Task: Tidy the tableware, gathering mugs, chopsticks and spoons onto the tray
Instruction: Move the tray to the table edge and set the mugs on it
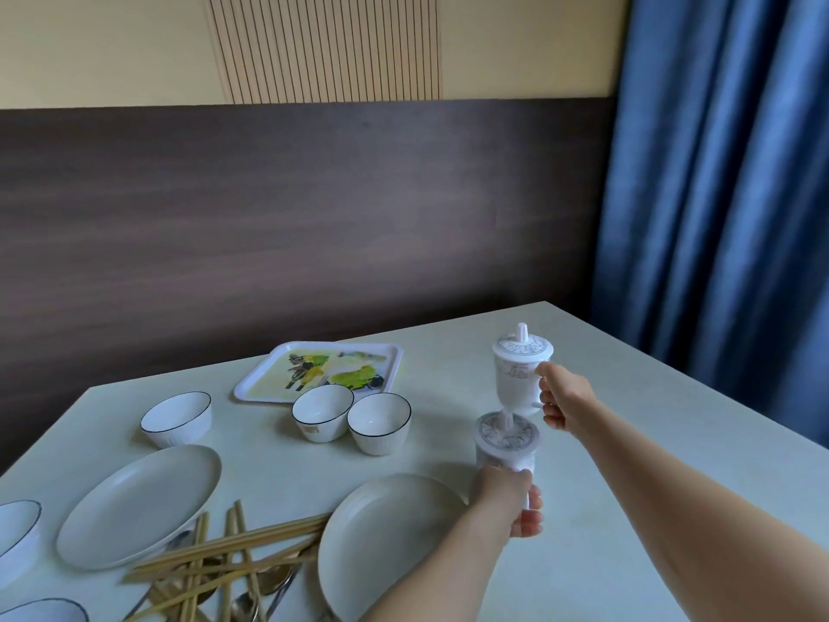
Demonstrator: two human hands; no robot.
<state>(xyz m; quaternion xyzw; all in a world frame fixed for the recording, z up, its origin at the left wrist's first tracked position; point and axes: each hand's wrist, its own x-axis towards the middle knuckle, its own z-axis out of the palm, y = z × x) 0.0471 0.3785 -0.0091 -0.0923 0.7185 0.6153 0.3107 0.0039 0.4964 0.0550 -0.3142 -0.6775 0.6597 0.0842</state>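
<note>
Meanwhile, the right hand grips the far lidded mug by its handle, the left hand clasps the near lidded mug, both right of the tray.

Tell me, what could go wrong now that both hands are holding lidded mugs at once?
1. Each mug has a loose-looking lid: the far mug in the right hand and the near mug in the left hand sit close together, so they might knock and shed a lid.
2. Two bowls stand in front of the tray; a low carry could clip them.
</note>
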